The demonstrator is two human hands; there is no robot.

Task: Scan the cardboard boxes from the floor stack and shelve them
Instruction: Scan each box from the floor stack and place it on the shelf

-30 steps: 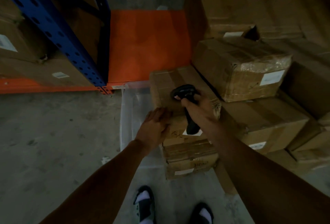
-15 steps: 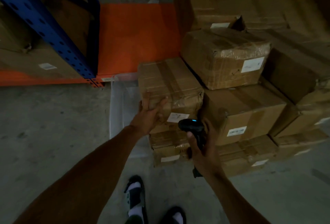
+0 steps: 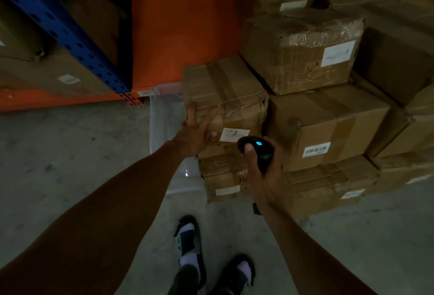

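Box [image 3: 220, 87] label [image 3: 234, 134] faces scanner [image 3: 256, 151]; left hand [image 3: 196, 133] steadies its side.

A clear plastic bin [image 3: 164, 116] sits on the grey concrete floor [image 3: 70, 153] ahead of me; below, my 2 black sandals [image 3: 187, 245] over white socks.

Bare forearms; white socks [image 3: 187, 259], dark sandals [image 3: 199, 243]

brown boxes [image 3: 223, 87] w/ white labels [image 3: 234, 135], black scanner [image 3: 257, 151], blue rack [image 3: 70, 36]
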